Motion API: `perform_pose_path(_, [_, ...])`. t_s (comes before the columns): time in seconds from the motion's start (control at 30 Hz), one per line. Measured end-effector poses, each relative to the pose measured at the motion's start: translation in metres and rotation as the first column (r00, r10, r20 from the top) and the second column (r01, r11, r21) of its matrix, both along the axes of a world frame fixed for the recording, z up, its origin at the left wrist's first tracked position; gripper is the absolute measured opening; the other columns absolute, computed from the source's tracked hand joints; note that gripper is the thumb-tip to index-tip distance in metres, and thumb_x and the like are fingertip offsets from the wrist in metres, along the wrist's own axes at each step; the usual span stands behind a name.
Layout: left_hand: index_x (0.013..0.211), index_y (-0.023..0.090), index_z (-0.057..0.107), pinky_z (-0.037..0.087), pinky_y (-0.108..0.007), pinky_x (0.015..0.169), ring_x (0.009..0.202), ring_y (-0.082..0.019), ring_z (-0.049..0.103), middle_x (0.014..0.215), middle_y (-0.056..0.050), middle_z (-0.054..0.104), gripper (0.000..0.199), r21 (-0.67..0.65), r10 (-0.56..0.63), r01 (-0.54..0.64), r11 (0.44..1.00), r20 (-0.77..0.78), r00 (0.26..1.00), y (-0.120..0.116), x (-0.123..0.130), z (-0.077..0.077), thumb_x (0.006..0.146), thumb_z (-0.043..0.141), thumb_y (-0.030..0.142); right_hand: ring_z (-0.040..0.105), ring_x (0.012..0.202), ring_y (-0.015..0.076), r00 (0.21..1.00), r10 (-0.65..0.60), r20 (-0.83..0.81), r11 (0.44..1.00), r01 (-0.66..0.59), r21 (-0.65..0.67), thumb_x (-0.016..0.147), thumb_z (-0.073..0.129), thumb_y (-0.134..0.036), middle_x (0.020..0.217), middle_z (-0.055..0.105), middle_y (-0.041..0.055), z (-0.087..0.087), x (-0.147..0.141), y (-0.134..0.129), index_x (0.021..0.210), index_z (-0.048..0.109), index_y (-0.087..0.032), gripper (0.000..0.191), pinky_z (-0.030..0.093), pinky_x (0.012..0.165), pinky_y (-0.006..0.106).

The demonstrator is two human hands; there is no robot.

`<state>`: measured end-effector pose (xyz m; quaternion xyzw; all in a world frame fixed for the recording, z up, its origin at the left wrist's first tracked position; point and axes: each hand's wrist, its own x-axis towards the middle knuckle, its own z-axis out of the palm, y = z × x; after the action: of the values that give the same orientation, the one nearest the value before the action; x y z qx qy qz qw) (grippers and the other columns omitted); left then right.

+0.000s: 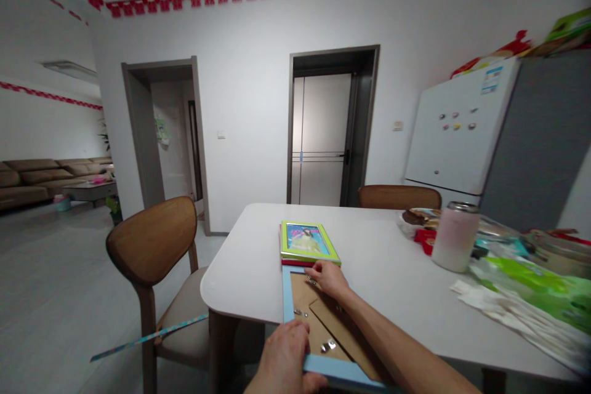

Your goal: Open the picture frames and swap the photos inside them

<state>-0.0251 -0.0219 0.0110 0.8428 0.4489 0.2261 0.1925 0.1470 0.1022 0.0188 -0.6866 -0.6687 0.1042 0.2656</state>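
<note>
A light blue picture frame (287, 295) lies face down at the near edge of the table, its brown backing board (318, 338) showing with a stand leg and several small metal clips (328, 346). My left hand (284, 354) grips the near left corner of this frame, the thumb along its near edge. At the far end, my right hand (329, 280) has its fingers pinched together at a metal clip (311, 281) by the rim. Just beyond sits a yellow-green picture frame (323, 245) holding a picture of a figure in a dress, stacked on a red one (289, 262).
On the white table (249, 258), a pink and white bottle (456, 237) stands at the right, with food bags, a green packet (535, 283) and white cloth (503, 314) around it. One wooden chair (154, 240) is at the left, another (399, 197) behind the table.
</note>
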Motion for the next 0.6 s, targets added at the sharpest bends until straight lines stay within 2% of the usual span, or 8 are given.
perform_pose_path(0.1, [0.1, 0.021, 0.049, 0.038, -0.026, 0.081, 0.09, -0.018, 0.049, 0.1, -0.001, 0.054, 0.049, 0.005, 0.005, -0.005, 1.0, -0.001, 1.0, 0.0, -0.003, 0.003, 0.056, 0.066, 0.03, 0.053, 0.065, 0.0137, 0.984, 0.176, -0.017, 0.984, -0.175, 0.019, 0.076, 0.04, -0.03, 0.068, 0.062, 0.0039, 0.008, 0.002, -0.035, 0.067, 0.062, -0.014, 0.029, 0.037, 0.059, 0.023])
perform_pose_path(0.17, [0.095, 0.02, 0.051, 0.038, -0.025, 0.08, 0.089, -0.018, 0.049, 0.099, -0.001, 0.054, 0.043, 0.003, 0.025, -0.025, 1.0, -0.014, 1.0, 0.0, -0.003, 0.003, 0.056, 0.066, 0.031, 0.052, 0.068, 0.0135, 0.947, 0.321, -0.012, 0.947, -0.321, 0.013, 0.075, 0.042, -0.029, 0.068, 0.061, 0.0024, 0.01, 0.005, -0.067, 0.063, 0.063, -0.016, 0.028, 0.037, 0.063, 0.023])
perform_pose_path(0.2, [0.093, 0.02, 0.052, 0.038, -0.025, 0.079, 0.089, -0.018, 0.049, 0.098, -0.001, 0.054, 0.04, 0.002, 0.031, -0.031, 1.0, -0.019, 0.999, 0.0, -0.003, 0.003, 0.056, 0.066, 0.031, 0.051, 0.073, 0.0138, 0.889, 0.458, 0.008, 0.889, -0.458, 0.017, 0.076, 0.042, -0.027, 0.074, 0.061, 0.0024, 0.01, 0.006, -0.083, 0.064, 0.064, -0.017, 0.027, 0.037, 0.067, 0.023])
perform_pose_path(0.23, [0.091, 0.02, 0.052, 0.038, -0.025, 0.079, 0.089, -0.018, 0.049, 0.097, -0.001, 0.055, 0.038, 0.002, 0.035, -0.035, 0.999, -0.02, 0.999, 0.0, -0.002, 0.003, 0.057, 0.065, 0.03, 0.05, 0.078, 0.0144, 0.842, 0.538, 0.044, 0.842, -0.539, 0.034, 0.076, 0.041, -0.026, 0.08, 0.06, 0.0025, 0.01, 0.008, -0.098, 0.067, 0.065, -0.019, 0.026, 0.036, 0.072, 0.025])
perform_pose_path(0.3, [0.092, 0.02, 0.052, 0.037, -0.025, 0.079, 0.089, -0.017, 0.049, 0.097, 0.0, 0.055, 0.036, 0.003, 0.029, -0.029, 1.0, -0.022, 0.999, 0.001, -0.002, 0.003, 0.058, 0.063, 0.029, 0.047, 0.084, 0.0155, 0.781, 0.611, 0.13, 0.782, -0.621, 0.053, 0.076, 0.042, -0.024, 0.087, 0.058, 0.0025, 0.009, 0.01, -0.122, 0.072, 0.066, -0.023, 0.024, 0.034, 0.078, 0.029])
perform_pose_path(0.43, [0.094, 0.02, 0.052, 0.036, -0.025, 0.082, 0.09, -0.017, 0.049, 0.099, -0.001, 0.055, 0.036, 0.006, 0.004, -0.004, 1.0, -0.038, 0.999, 0.001, -0.002, 0.005, 0.06, 0.061, 0.029, 0.045, 0.089, 0.0166, 0.785, 0.591, 0.187, 0.787, -0.612, 0.079, 0.074, 0.046, -0.022, 0.091, 0.056, 0.0025, 0.011, 0.012, -0.141, 0.077, 0.065, -0.026, 0.019, 0.031, 0.084, 0.033])
perform_pose_path(0.53, [0.101, 0.02, 0.049, 0.036, -0.027, 0.083, 0.092, -0.018, 0.05, 0.099, -0.002, 0.056, 0.043, 0.016, 0.009, -0.008, 1.0, -0.054, 0.998, 0.003, -0.001, 0.004, 0.06, 0.061, 0.027, 0.047, 0.093, 0.0174, 0.8, 0.586, 0.128, 0.797, -0.598, 0.088, 0.072, 0.047, -0.023, 0.096, 0.056, 0.003, 0.013, 0.015, -0.142, 0.079, 0.065, -0.027, 0.019, 0.034, 0.086, 0.033])
perform_pose_path(0.6, [0.102, 0.019, 0.048, 0.032, -0.032, 0.09, 0.1, -0.02, 0.047, 0.108, -0.005, 0.053, 0.048, 0.03, 0.006, -0.003, 1.0, -0.097, 0.995, 0.005, 0.005, 0.0, 0.057, 0.064, 0.027, 0.047, 0.097, 0.0185, 0.835, 0.549, 0.042, 0.825, -0.549, 0.135, 0.071, 0.047, -0.025, 0.102, 0.056, 0.0052, 0.009, 0.021, -0.139, 0.089, 0.063, -0.026, 0.024, 0.034, 0.088, 0.033])
